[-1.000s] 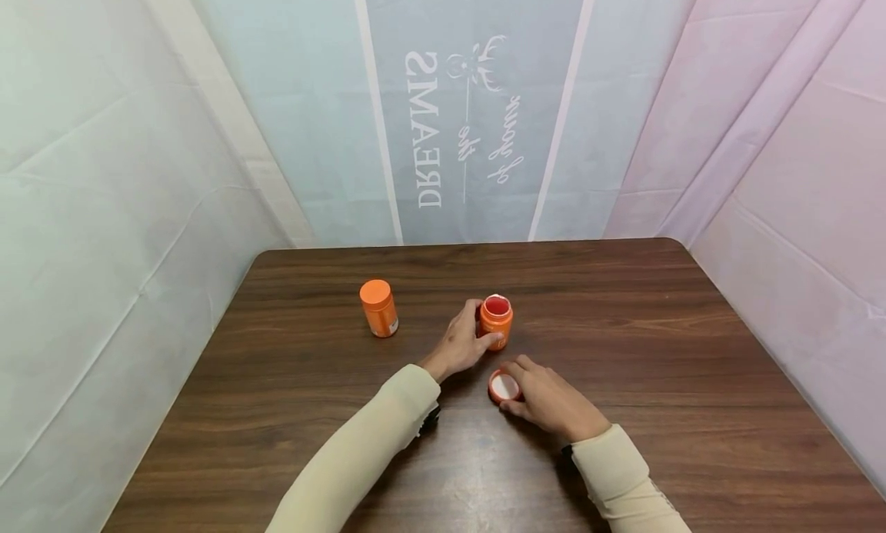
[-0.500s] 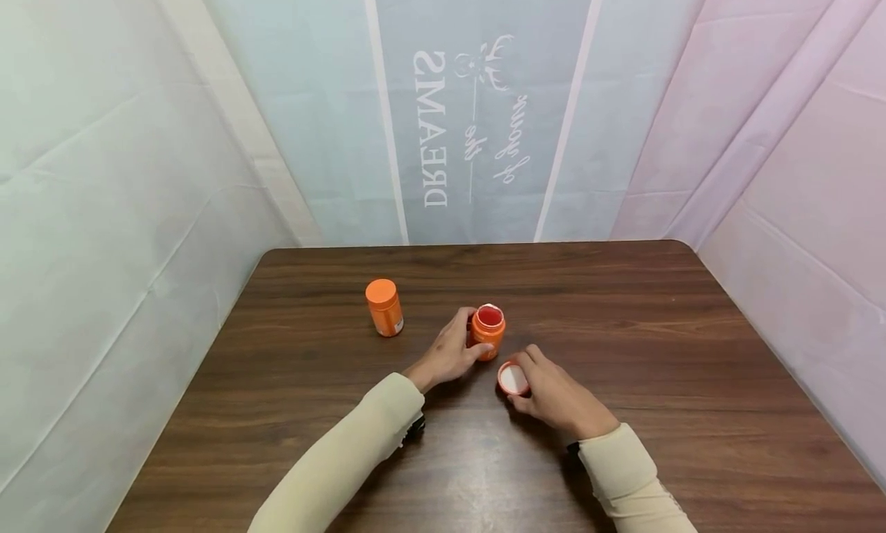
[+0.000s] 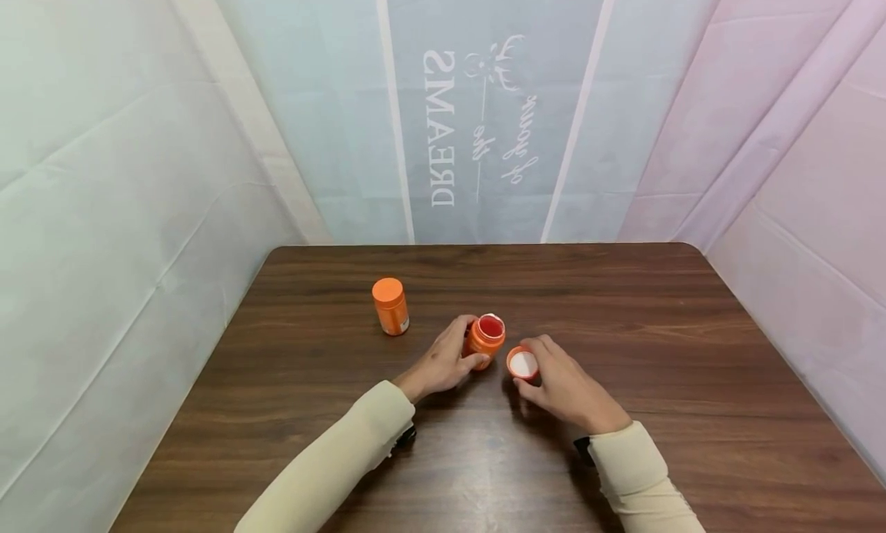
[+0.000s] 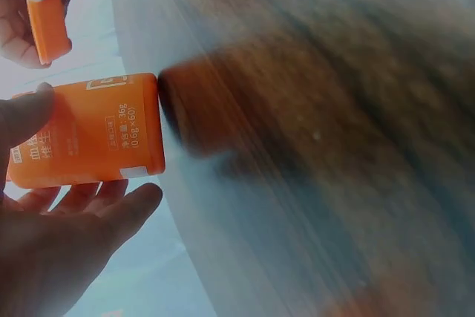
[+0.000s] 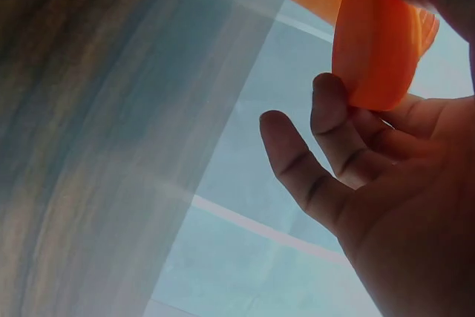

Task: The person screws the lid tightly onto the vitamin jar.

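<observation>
An orange bottle (image 3: 482, 348) with an uncovered red mouth leans a little to the right in my left hand (image 3: 443, 360). Thumb and fingers grip it from either side, and the left wrist view shows white print on the bottle (image 4: 96, 135) and its base at the tabletop. In my right hand (image 3: 564, 383) is a round orange cap (image 3: 522, 364), its white inner face turned up. The right wrist view shows that cap (image 5: 375, 46) pinched between thumb and fingers, clear of the table. It is just right of the bottle, apart from it.
A second orange bottle (image 3: 391, 308), cap on, stands upright to the left of my left hand. The dark wooden table (image 3: 623, 302) ends at a far edge against a pale printed cloth (image 3: 477, 133). White cloth walls (image 3: 104, 248) rise on both sides.
My left hand has brought the uncapped bottle nearer and tilted it slightly. My right hand has raised the cap off the table and moved it away from me, closer to the bottle's height.
</observation>
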A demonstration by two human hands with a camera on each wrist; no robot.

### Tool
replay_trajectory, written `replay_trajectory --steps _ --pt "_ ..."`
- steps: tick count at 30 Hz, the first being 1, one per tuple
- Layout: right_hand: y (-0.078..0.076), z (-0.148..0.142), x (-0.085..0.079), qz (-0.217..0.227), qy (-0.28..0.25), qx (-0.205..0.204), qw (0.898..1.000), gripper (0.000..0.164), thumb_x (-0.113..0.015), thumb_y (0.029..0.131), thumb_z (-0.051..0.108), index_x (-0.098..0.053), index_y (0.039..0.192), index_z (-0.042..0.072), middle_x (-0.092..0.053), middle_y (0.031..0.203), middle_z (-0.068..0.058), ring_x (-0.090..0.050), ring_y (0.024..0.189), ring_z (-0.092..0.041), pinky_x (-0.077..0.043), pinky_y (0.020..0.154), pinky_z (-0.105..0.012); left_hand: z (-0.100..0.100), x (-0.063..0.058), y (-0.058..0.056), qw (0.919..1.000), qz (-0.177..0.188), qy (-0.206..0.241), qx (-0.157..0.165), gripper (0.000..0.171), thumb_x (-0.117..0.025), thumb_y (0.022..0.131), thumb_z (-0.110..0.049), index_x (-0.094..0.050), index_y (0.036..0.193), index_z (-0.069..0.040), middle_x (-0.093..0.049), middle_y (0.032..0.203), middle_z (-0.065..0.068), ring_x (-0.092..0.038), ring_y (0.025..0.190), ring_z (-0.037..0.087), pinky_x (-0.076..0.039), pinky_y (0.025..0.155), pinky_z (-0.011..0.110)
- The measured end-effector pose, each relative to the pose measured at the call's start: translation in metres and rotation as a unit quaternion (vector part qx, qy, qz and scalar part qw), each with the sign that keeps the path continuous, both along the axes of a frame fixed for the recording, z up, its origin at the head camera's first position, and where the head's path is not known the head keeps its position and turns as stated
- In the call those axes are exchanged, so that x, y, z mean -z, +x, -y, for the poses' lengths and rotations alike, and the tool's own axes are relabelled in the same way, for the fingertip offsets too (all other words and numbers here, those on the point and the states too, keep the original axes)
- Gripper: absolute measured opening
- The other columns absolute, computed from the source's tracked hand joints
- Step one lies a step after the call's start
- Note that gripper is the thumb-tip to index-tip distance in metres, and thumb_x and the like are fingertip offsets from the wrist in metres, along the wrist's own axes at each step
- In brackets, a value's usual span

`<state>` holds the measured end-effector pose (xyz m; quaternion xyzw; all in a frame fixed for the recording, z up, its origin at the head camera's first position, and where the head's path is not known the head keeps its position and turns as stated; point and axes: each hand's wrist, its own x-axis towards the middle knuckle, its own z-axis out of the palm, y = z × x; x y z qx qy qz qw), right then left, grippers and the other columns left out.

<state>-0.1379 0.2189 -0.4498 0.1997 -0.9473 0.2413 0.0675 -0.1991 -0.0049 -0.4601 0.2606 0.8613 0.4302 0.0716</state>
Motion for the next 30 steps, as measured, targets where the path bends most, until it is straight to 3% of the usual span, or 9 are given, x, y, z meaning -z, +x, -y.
replay_trajectory --steps 9,23,30 --pt "-0.004 0.002 -0.008 -0.019 -0.014 0.01 1.0 0.053 -0.078 0.085 0.017 -0.054 0.126 -0.006 -0.056 0.109 -0.011 -0.057 0.091 -0.02 -0.054 0.078 -0.039 0.009 -0.002 0.006 0.9997 -0.016 -0.011 0.016 0.058 -0.07 0.095 -0.015 -0.038 0.143 -0.005 -0.049 0.136 0.012 -0.05 0.125 0.023 -0.039 0.109 0.043" --pt "-0.01 0.009 -0.019 -0.043 -0.023 -0.015 0.999 0.05 -0.078 0.085 0.015 -0.056 0.125 -0.004 -0.056 0.11 -0.01 -0.057 0.09 -0.018 -0.053 0.079 -0.038 0.02 -0.003 0.01 0.9991 -0.028 -0.007 0.03 0.055 -0.07 0.095 -0.016 -0.042 0.142 -0.008 -0.051 0.131 0.01 -0.052 0.117 0.021 -0.043 0.104 0.043" --pt "-0.011 0.012 -0.025 -0.031 -0.019 -0.014 0.999 0.056 -0.079 0.085 0.016 -0.053 0.131 -0.006 -0.056 0.111 -0.011 -0.058 0.088 -0.017 -0.054 0.078 -0.037 0.021 -0.004 0.011 0.9992 -0.03 0.001 0.028 0.055 -0.071 0.094 -0.014 -0.043 0.141 -0.008 -0.052 0.13 0.011 -0.053 0.116 0.022 -0.043 0.103 0.043"
